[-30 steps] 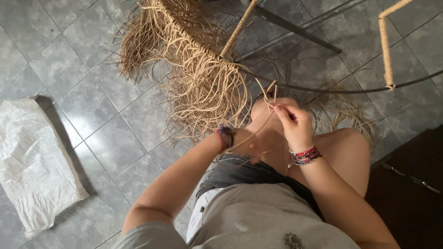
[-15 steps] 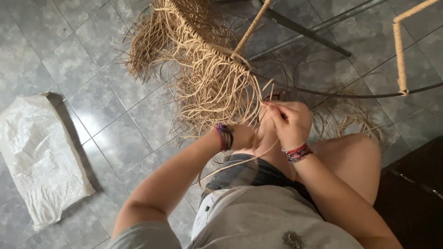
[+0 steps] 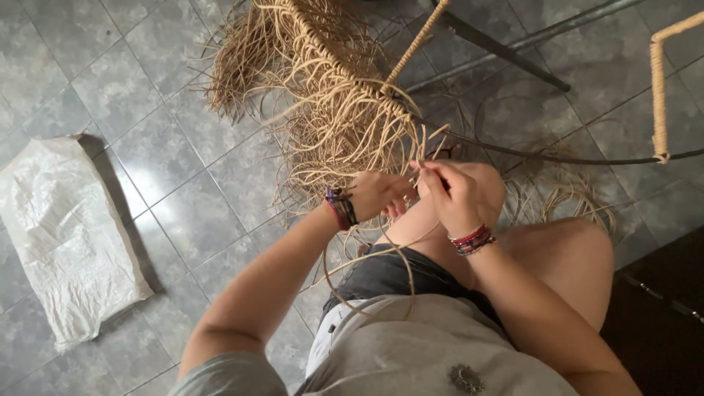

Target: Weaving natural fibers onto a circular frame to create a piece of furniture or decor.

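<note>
Tan rattan strands [image 3: 334, 121] hang in a thick loose fringe from a dark metal frame [image 3: 557, 158] whose upper rim is wrapped in woven cane. My left hand [image 3: 381, 194], with a beaded bracelet at the wrist, is curled around strands just under the fringe. My right hand [image 3: 451, 194], also wearing bracelets, pinches a thin strand between thumb and fingers right beside the left hand. Both hands work above my bent knee. One long strand [image 3: 367, 257] loops down over my dark shorts.
A white woven plastic sack [image 3: 62, 235] lies flat on the grey tiled floor at the left. A cane-wrapped upright bar [image 3: 658, 88] rises at the right, with dark metal legs [image 3: 506, 51] crossing behind. More loose strands [image 3: 565, 194] lie beyond my knee.
The view has drifted a little, so the frame and sack sit slightly lower and further right. Both hands stay together at the fringe, with small finger movements on the strand.
</note>
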